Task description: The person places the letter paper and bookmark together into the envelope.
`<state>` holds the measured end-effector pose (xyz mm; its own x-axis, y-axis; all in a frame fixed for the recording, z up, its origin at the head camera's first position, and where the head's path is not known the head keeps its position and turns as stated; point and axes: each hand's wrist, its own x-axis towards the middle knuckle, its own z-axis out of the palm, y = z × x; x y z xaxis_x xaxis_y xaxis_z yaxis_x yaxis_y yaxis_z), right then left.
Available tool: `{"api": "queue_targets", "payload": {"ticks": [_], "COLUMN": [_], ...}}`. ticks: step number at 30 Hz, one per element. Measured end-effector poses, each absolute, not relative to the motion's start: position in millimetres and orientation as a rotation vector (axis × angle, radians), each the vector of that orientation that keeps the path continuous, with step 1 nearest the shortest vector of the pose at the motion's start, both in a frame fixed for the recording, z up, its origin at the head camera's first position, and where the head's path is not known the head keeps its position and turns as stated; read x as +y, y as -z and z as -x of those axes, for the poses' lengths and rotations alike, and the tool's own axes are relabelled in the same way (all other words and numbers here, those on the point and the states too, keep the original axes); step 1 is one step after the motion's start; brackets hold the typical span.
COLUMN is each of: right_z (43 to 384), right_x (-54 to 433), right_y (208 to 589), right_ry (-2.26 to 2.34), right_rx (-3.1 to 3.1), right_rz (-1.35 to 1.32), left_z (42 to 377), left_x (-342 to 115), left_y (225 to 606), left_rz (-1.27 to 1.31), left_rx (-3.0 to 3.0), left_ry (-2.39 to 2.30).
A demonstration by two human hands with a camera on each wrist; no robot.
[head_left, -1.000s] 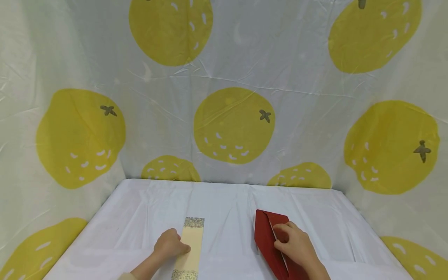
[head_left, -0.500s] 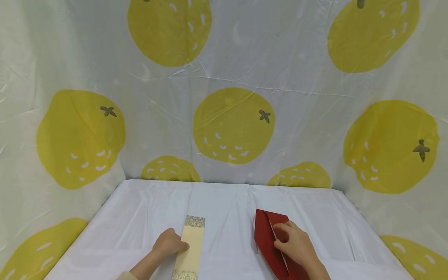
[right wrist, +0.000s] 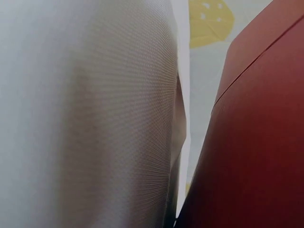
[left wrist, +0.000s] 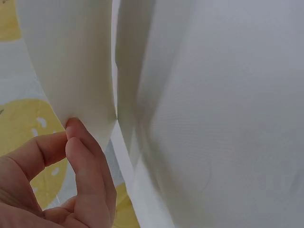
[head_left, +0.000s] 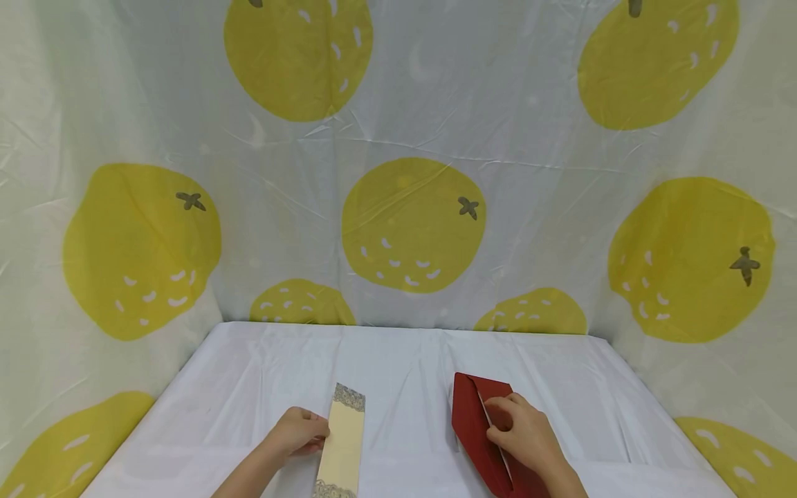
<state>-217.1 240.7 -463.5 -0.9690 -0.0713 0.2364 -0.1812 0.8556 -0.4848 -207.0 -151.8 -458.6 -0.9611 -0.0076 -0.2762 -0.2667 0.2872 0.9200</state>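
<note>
My left hand pinches the left edge of a long cream card with grey lace-like patterns at both ends. The card is tilted, its left edge raised. In the left wrist view, thumb and fingertips of the left hand hold the edge of the card's plain pale side. To the right, a red envelope stands out against the white cloth. Thumb and index finger of my right hand grip it near its slit, where a thin pale edge shows. The right wrist view has the red envelope but no fingers.
A white cloth covers the table, with creases running across it. Curtains printed with yellow fruit enclose the back and both sides.
The left fingers have shifted from lying over the card to pinching its left edge, and the card has tilted up. My right hand and the envelope have hardly moved.
</note>
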Motion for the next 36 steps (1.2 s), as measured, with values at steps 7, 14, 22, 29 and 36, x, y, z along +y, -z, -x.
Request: {"api": "queue_targets", "payload": {"ticks": [7,14,22,29,36], "right_z": [218.1,217.9,218.6,219.1,218.8], "right_x": [242.0,242.5,242.0,242.1,242.0], "right_y": [466.5,465.7,465.8,467.2,466.5], "right_ry": [-0.776,-0.786,-0.787,-0.794,-0.802], "right_rx": [-2.818,-2.828,-2.830,-2.830,-2.834], "right_rz": [-0.193,-0.189,-0.184,-0.176,-0.179], "left_z": [205.5,202.3,199.8,200.2,202.3], "left_x": [-152.1,-140.0,-114.8,-96.8,-79.5], "left_y": [456.9,453.6,448.9,443.4,439.9], "left_rz": [0.166,0.084,-0.015,-0.043,-0.097], "left_rx": [2.215,2.114,2.032,2.007,1.997], "left_ry": [-1.816,-1.882,-1.919,-1.919,-1.912]}}
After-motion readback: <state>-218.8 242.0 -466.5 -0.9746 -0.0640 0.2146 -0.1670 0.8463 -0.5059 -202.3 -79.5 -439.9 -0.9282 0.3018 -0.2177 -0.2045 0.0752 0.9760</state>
